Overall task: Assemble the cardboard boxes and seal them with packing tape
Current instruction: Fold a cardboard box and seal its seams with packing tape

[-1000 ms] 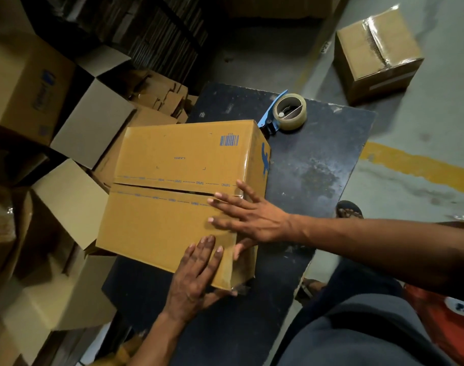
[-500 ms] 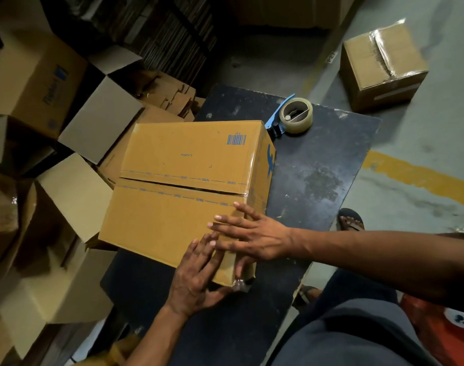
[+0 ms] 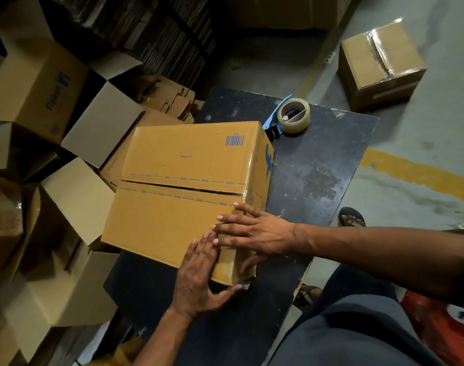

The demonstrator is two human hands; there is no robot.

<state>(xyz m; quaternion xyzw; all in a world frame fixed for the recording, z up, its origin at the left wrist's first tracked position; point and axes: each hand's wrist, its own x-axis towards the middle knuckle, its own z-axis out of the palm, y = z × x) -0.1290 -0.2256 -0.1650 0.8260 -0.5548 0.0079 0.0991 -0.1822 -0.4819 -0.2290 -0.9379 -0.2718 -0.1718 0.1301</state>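
A: Pressing both flaps flat on the box, which sits on the dark worktop. My left hand lies flat on the near flap, fingers straight, thumb round the near corner. My right hand lies flat beside it, fingers spread. Neither grip holds anything; both only press.

B: Seam taped?

A: Not that I can see. The gap between the flaps looks bare along the dashed taping lines. The tape dispenser lies untouched at the far end of the worktop, just beyond the box.

B: Progress?

A: This box is folded shut, not sealed. One sealed box stands on the floor, tape shining across its top. Open boxes are heaped on my left. I judge most of the job remains.

B: Next?

A: Probably one hand holds the flaps, the other fetches the tape.
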